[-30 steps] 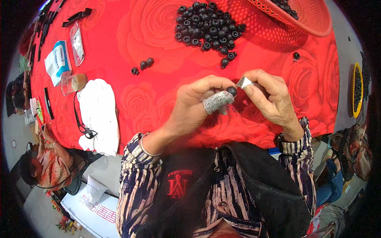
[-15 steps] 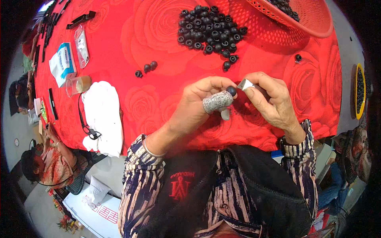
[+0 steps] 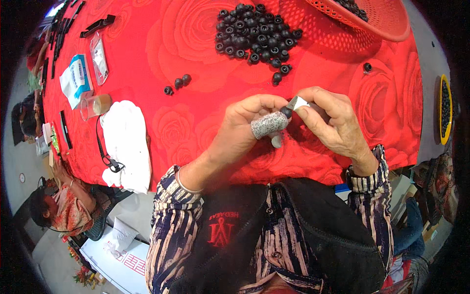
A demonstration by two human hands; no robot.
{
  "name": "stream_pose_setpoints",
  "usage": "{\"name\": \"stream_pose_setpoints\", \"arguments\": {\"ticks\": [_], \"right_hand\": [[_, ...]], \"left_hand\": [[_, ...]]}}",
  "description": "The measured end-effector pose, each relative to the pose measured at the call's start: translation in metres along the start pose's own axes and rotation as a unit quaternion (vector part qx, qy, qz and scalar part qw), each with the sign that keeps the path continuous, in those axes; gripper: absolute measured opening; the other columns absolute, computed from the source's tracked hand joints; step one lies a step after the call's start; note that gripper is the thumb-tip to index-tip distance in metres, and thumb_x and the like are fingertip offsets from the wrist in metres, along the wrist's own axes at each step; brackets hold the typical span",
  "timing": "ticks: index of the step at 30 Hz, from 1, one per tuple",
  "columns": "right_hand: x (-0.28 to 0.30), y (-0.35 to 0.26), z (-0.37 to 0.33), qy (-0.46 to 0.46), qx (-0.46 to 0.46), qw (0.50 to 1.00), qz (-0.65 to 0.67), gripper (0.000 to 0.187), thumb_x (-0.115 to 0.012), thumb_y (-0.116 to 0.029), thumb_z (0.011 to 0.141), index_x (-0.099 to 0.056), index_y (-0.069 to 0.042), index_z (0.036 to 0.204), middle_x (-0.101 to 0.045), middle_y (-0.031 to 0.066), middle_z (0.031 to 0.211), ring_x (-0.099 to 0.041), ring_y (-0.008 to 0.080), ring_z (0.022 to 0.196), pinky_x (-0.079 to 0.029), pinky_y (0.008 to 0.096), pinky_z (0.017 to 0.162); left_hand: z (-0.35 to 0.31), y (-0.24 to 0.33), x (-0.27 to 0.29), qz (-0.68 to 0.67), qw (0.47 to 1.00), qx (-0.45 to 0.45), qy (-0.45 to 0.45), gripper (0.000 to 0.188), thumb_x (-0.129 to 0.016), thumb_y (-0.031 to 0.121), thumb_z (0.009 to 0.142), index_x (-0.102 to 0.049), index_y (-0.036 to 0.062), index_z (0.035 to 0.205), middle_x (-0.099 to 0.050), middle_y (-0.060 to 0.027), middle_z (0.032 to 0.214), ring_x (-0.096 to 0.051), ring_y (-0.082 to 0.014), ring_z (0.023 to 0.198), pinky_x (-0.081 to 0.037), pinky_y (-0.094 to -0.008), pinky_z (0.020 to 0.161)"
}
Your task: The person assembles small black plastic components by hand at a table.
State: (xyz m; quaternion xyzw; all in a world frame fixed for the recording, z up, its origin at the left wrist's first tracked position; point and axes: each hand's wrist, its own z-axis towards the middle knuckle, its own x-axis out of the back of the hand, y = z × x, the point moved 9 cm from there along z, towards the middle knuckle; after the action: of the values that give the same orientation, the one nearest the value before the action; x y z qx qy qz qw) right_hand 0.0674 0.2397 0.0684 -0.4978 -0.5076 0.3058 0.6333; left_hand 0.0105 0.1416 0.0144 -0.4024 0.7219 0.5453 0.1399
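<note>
Left grip (image 3: 237, 122) pinches a black ball (image 3: 286, 112); right grip (image 3: 339, 125), angled inward, holds a silvery piece (image 3: 297, 103).

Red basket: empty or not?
Not empty: black pieces lie inside the basket. How full, I cannot tell; the frame cuts it off.

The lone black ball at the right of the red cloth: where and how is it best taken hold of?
Probably by its rounded sides, with thumb and finger from above: the black ball sits apart from the pile, with cloth around it. The right hand is nearer, but holds a grey-and-white piece.
</note>
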Motion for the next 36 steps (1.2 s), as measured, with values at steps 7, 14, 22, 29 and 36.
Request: {"name": "stream_pose_setpoints", "arguments": {"ticks": [7, 14, 22, 29, 36], "right_hand": [[0.0000, 0.0012, -0.0011, -0.007, -0.009, 1.000, -0.011, 0.008, -0.055, -0.006, 0.082, -0.058, -0.001, 0.087, -0.058, 0.0087, 0.067, -0.057, 0.0157, 0.057, -0.042, 0.0272, 0.051], [-0.0009, 0.0018, -0.0002, -0.010, -0.010, 1.000, -0.006, 0.008, -0.056, -0.006, 0.081, -0.058, 0.000, 0.087, -0.057, 0.0087, 0.066, -0.056, 0.0153, 0.055, -0.042, 0.0273, 0.050], [-0.0005, 0.0017, -0.0009, -0.011, 0.014, 1.000, -0.011, 0.008, -0.056, -0.006, 0.080, -0.057, 0.000, 0.085, -0.055, 0.0095, 0.064, -0.054, 0.0171, 0.053, -0.040, 0.0281, 0.049], [0.0006, 0.0034, -0.0010, -0.029, 0.020, 0.999, -0.006, 0.010, -0.057, -0.007, 0.079, -0.057, 0.000, 0.085, -0.054, 0.0109, 0.064, -0.054, 0.0197, 0.055, -0.040, 0.0297, 0.049], [-0.0005, 0.0003, 0.0010, -0.053, 0.049, 0.997, -0.019, 0.011, -0.057, -0.008, 0.079, -0.057, 0.000, 0.086, -0.054, 0.0130, 0.065, -0.056, 0.0249, 0.057, -0.042, 0.0317, 0.051]], "left_hand": [[0.0010, -0.0009, 0.0008, 0.018, 1.000, 0.009, -0.006, 0.023, -0.059, 0.010, 0.084, -0.056, -0.0017, 0.104, -0.060, -0.0039, 0.084, -0.056, -0.0085, 0.065, -0.047, -0.0213, 0.056], [-0.0013, 0.0009, 0.0002, 0.027, 1.000, 0.009, -0.004, 0.023, -0.059, 0.009, 0.084, -0.056, -0.0012, 0.104, -0.060, -0.0035, 0.084, -0.056, -0.0076, 0.066, -0.047, -0.0214, 0.056], [-0.0014, 0.0015, 0.0007, 0.047, 0.999, -0.006, -0.016, 0.023, -0.059, 0.009, 0.084, -0.057, -0.0015, 0.105, -0.059, -0.0026, 0.084, -0.056, -0.0073, 0.066, -0.047, -0.0210, 0.057], [-0.0022, 0.0004, 0.0009, 0.054, 0.998, 0.023, 0.000, 0.021, -0.059, 0.009, 0.084, -0.059, -0.0016, 0.102, -0.061, -0.0034, 0.081, -0.056, -0.0078, 0.067, -0.048, -0.0217, 0.057], [-0.0018, -0.0051, -0.0005, 0.028, 0.997, 0.062, -0.025, 0.020, -0.059, 0.009, 0.084, -0.060, -0.0019, 0.100, -0.061, -0.0042, 0.081, -0.057, -0.0094, 0.066, -0.048, -0.0224, 0.056]]}}
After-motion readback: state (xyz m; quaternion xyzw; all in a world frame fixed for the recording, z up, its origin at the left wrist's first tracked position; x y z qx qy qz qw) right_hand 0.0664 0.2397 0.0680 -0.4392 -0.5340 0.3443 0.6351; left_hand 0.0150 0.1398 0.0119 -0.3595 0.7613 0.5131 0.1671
